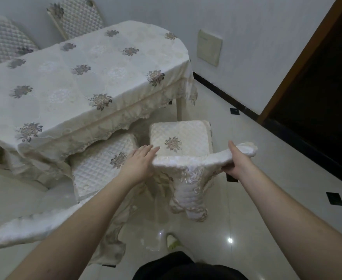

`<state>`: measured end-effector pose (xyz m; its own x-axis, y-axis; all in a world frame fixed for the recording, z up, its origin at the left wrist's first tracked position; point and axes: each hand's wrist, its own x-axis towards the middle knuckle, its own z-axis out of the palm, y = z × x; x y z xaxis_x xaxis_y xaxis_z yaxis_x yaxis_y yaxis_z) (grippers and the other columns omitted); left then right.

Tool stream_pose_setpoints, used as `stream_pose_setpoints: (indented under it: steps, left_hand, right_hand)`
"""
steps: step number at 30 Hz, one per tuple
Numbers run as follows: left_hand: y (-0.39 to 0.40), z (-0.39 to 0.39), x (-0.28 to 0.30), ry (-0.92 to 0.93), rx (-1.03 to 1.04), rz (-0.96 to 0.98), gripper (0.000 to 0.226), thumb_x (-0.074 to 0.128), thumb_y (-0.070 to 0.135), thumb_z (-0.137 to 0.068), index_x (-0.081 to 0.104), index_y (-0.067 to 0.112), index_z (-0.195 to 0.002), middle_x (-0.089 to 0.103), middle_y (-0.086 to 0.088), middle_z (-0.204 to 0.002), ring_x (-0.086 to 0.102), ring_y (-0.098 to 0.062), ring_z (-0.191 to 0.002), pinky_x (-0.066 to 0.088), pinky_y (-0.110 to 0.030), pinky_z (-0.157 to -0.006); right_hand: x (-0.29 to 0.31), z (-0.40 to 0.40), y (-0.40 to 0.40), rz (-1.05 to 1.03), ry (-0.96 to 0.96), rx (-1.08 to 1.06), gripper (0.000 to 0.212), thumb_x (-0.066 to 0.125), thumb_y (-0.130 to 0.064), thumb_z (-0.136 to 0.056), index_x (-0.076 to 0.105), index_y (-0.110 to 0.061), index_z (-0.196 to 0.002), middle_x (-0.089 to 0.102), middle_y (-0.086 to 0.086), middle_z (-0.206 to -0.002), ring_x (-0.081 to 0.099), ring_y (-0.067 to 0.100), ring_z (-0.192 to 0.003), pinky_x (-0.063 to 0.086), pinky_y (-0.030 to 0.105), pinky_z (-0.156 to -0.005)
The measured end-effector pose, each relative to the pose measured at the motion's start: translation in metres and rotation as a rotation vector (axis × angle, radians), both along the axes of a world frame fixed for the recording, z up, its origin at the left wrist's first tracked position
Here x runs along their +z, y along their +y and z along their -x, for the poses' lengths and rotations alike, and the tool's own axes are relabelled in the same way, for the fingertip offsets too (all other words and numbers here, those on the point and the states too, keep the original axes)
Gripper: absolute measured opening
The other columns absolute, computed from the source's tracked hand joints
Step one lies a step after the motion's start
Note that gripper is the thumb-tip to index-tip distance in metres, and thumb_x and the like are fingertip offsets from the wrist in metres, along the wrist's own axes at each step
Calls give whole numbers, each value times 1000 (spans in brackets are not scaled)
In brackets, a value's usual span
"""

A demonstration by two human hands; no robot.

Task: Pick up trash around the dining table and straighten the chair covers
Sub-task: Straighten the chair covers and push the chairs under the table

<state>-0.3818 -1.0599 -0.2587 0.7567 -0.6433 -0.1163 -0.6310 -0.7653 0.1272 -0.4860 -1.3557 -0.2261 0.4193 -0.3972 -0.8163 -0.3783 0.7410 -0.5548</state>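
A white quilted chair cover (188, 164) with an embroidered flower lies over the top of a chair back, its lace flap hanging toward me. The quilted seat cushion (178, 138) of that chair shows beyond it. My left hand (139, 160) reaches with straight fingers to the cover's left end and touches it. My right hand (234, 160) grips the cover's right end from below, thumb on top. A second covered chair (103, 164) stands to the left, half under the dining table (75, 77), with its own cover (34, 227) near my left forearm.
The table wears a cream floral cloth with lace edges. Two more quilted chair backs (75, 15) stand at the far side against the wall. Glossy tiled floor (267, 178) runs to a dark doorway (317, 87) on the right. My foot (173, 241) is below.
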Motion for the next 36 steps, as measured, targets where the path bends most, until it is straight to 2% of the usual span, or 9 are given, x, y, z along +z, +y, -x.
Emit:
stream_pose_setpoints:
  steps: [3,6,12,18,20,23,26,30,36]
  left_hand:
    - [-9,-23,-9,37,-64,-20,69,70,40,-75,44,29,-138,46,3,-142,39,-20,-134,27,-40,-111]
    - [-16,-36,-12,81,-124,-42,47,68,41,-71,59,33,-116,66,6,-111,60,-18,-106,43,-33,-88]
    - [-20,-38,-6,55,-142,-131,27,56,43,-80,59,31,-104,66,6,-88,63,-18,-81,47,-30,-62]
    - [-17,-38,-13,9,-138,-40,35,51,53,-71,65,31,-95,68,6,-83,65,-19,-78,51,-31,-60]
    - [-17,-38,-16,-2,-132,-33,31,54,52,-71,67,31,-90,67,6,-77,64,-19,-75,51,-31,-57]
    - [-15,-39,-19,2,-107,-28,28,52,52,-70,65,30,-82,66,7,-72,64,-19,-70,51,-31,-54]
    - [-20,-37,-18,-19,-101,-6,25,50,47,-68,64,27,-73,63,6,-64,62,-19,-60,48,-29,-48]
    - [-34,-32,-17,-26,-96,2,17,60,42,-63,62,26,-67,60,7,-58,59,-17,-53,45,-26,-43]
    - [-60,-29,-17,-36,-48,-28,21,69,45,-58,62,27,-67,61,9,-57,60,-14,-51,40,-21,-39]
  right_hand:
    - [-16,-12,-6,32,69,-11,45,70,-24,-83,47,-7,-118,60,12,-114,60,30,-91,54,44,-72]
    - [-28,-21,-10,74,105,13,35,57,-14,-87,50,-7,-120,62,12,-111,59,26,-80,46,37,-56]
    - [-43,-27,-18,154,88,12,46,54,-10,-85,50,1,-129,58,19,-127,56,34,-118,52,34,-68]
    - [-71,-32,-27,126,109,-116,61,61,-11,-61,53,-5,-121,63,19,-117,65,33,-94,53,37,-61]
    - [-70,-40,-22,121,162,-39,61,59,-9,-73,45,-1,-132,55,21,-131,59,36,-109,53,41,-79]
    - [-66,-43,-20,97,206,-106,45,32,-5,-100,22,8,-142,27,25,-151,37,34,-133,25,30,-109]
    - [-59,-41,-35,63,159,62,44,47,-5,-91,43,2,-134,44,23,-141,58,31,-110,50,39,-81]
    - [-54,-40,-60,-19,108,65,47,50,-5,-89,44,5,-134,50,23,-136,52,36,-122,47,45,-92]
    - [-31,-49,-89,56,37,175,42,58,-15,-91,49,-1,-130,60,13,-120,61,24,-98,47,38,-92]
